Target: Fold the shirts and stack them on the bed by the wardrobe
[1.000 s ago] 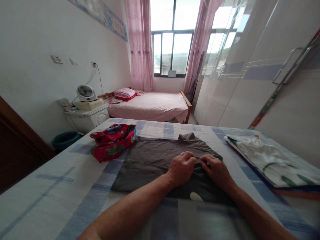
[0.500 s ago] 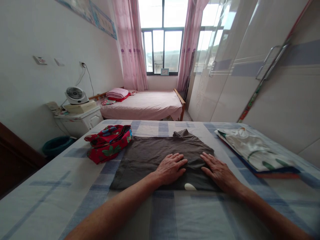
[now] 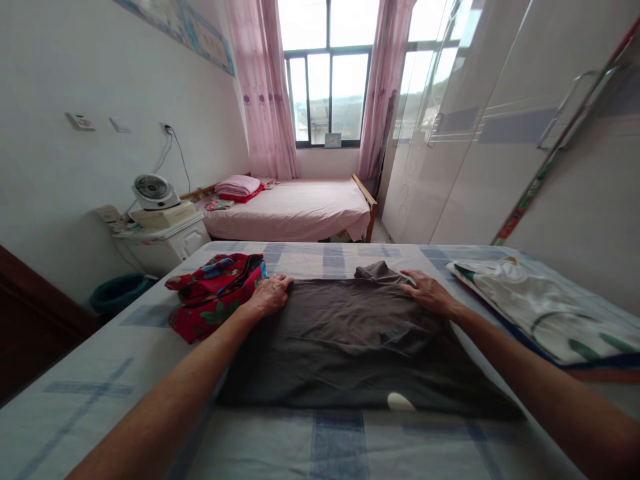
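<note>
Head view: a dark grey shirt is spread on the checked bed at frame centre. Its far edge is pressed by the left hand and right hand, fingers flat, beside a red floral garment.

I see my left hand and right hand resting flat on the far corners of the grey shirt on the checked bed, with the red floral garment just left.
</note>
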Available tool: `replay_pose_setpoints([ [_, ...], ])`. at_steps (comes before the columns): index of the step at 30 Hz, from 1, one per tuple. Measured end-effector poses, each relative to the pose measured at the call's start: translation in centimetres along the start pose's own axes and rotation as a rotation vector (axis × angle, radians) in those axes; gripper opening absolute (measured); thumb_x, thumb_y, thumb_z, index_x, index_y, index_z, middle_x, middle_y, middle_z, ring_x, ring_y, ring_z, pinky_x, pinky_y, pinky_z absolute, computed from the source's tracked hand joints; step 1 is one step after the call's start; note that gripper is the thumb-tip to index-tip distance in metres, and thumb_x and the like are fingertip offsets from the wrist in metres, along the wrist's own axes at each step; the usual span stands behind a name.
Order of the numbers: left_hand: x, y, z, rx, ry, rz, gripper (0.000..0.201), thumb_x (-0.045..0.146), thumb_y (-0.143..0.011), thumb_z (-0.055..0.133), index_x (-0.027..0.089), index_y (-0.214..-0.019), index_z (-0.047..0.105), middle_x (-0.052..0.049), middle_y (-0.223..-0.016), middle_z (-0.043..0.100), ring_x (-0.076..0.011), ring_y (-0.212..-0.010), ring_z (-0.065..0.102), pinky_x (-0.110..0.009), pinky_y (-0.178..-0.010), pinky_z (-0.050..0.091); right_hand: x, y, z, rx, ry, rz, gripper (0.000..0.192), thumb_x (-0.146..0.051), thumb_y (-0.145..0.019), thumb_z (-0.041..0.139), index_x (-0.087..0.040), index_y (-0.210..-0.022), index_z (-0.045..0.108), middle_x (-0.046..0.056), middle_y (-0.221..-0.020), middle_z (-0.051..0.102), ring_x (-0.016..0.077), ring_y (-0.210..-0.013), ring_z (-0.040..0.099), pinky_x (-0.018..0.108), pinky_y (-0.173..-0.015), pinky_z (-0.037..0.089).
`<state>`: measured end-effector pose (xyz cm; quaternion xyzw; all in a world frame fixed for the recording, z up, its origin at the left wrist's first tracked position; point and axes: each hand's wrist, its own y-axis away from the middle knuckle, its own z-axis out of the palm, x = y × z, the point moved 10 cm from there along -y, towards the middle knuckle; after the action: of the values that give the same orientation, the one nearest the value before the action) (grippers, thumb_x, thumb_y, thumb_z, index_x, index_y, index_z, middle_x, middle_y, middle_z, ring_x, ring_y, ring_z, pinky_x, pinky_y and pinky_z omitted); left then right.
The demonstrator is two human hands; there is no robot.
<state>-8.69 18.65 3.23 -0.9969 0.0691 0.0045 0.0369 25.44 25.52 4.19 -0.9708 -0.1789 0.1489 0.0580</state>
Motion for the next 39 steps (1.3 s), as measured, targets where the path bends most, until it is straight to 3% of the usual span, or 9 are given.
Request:
replay_pose_setpoints([
  [5, -1.7, -0.4, -0.6, 0.017, -0.035, -0.027, 0.046, 0.015, -0.073, 0.048, 0.018, -0.117, 0.056, -0.01, -0.111, 0.061, -0.0238, -0.105, 0.056, -0.033, -0.087, 0.045, 0.2, -4.5, 2.1, 0.021, 0.04, 0.134, 0.05, -0.031, -0.076, 0.05, -0.007, -0.12, 0.055, 0.02, -0.122, 0.057, 0.028, -0.112, 0.053, 0.036, -0.092, 0.041],
  [9, -1.2, -0.7, -1.7, 0.037, -0.071, 0.005, 0.026, 0.015, -0.071, 0.05, 0.017, -0.092, 0.065, -0.009, -0.091, 0.063, -0.0244, -0.097, 0.056, -0.032, -0.084, 0.045, -0.2, -5.2, 1.3, 0.024, 0.022, 0.185, 0.031, -0.029, -0.073, 0.05, -0.016, -0.097, 0.064, 0.011, -0.095, 0.069, 0.0233, -0.089, 0.063, 0.03, -0.076, 0.046],
  [12, 0.0, 0.4, -3.8, 0.184, -0.095, 0.1, 0.017, 0.014, -0.074, 0.048, 0.017, -0.082, 0.063, -0.008, -0.086, 0.06, -0.0241, -0.093, 0.053, -0.034, -0.084, 0.044, -0.8, -3.1, -2.5, 0.171, -0.057, 0.14, 0.029, -0.029, -0.075, 0.046, -0.019, -0.099, 0.06, 0.007, -0.095, 0.068, 0.0199, -0.086, 0.062, 0.028, -0.075, 0.045],
  [17, 0.9, 6.4, -6.4, 0.427, -0.07, 0.241, 0.016, 0.012, -0.081, 0.043, 0.017, -0.09, 0.056, -0.008, -0.096, 0.056, -0.0225, -0.096, 0.051, -0.034, -0.087, 0.044, -2.0, 5.5, -8.2, 0.437, -0.144, -0.106, 0.013, -0.028, -0.073, 0.048, -0.022, -0.083, 0.054, 0.005, -0.085, 0.062, 0.0195, -0.075, 0.061, 0.032, -0.07, 0.047],
  [22, 0.7, 11.2, -4.3, 0.395, -0.028, 0.275, 0.019, 0.006, -0.077, 0.045, 0.017, -0.09, 0.054, -0.009, -0.103, 0.057, -0.0216, -0.096, 0.052, -0.035, -0.087, 0.045, -2.3, 12.2, -3.4, 0.164, -0.061, -0.282, 0.023, -0.017, -0.073, 0.046, -0.021, -0.094, 0.056, 0.006, -0.098, 0.062, 0.0214, -0.093, 0.059, 0.036, -0.081, 0.047],
  [25, 0.2, 12.0, -3.4, 0.398, -0.009, 0.213, 0.019, 0.007, -0.076, 0.046, 0.017, -0.089, 0.054, -0.009, -0.102, 0.058, -0.0222, -0.096, 0.053, -0.036, -0.085, 0.045, -2.4, 13.9, -1.3, 0.126, -0.023, -0.314, 0.033, -0.015, -0.073, 0.046, -0.021, -0.105, 0.056, 0.007, -0.11, 0.06, 0.0213, -0.104, 0.056, 0.038, -0.09, 0.045],
  [29, 0.0, 12.2, -4.1, 0.432, -0.002, 0.158, 0.019, 0.009, -0.076, 0.047, 0.019, -0.09, 0.056, -0.007, -0.099, 0.059, -0.0222, -0.095, 0.055, -0.036, -0.084, 0.045, -3.1, 13.9, -1.7, 0.206, 0.024, -0.323, 0.034, -0.018, -0.074, 0.049, -0.023, -0.107, 0.057, 0.007, -0.113, 0.06, 0.0227, -0.108, 0.055, 0.04, -0.09, 0.044],
  [36, 0.5, 13.0, -4.9, 0.445, -0.015, 0.131, 0.018, 0.012, -0.079, 0.047, 0.018, -0.092, 0.058, -0.007, -0.092, 0.059, -0.0218, -0.09, 0.055, -0.036, -0.083, 0.045, -2.0, 13.5, -6.3, 0.44, -0.058, -0.287, 0.015, -0.024, -0.079, 0.047, -0.021, -0.088, 0.058, 0.007, -0.096, 0.064, 0.0231, -0.096, 0.059, 0.04, -0.085, 0.046],
  [39, 0.4, 13.5, -4.0, 0.389, -0.011, 0.134, 0.021, 0.009, -0.078, 0.046, 0.018, -0.091, 0.061, -0.008, -0.093, 0.06, -0.0221, -0.09, 0.055, -0.038, -0.084, 0.046, -1.4, 14.1, -5.2, 0.332, -0.086, -0.324, 0.015, -0.021, -0.077, 0.047, -0.022, -0.087, 0.058, 0.006, -0.098, 0.064, 0.0222, -0.097, 0.059, 0.039, -0.086, 0.046],
])
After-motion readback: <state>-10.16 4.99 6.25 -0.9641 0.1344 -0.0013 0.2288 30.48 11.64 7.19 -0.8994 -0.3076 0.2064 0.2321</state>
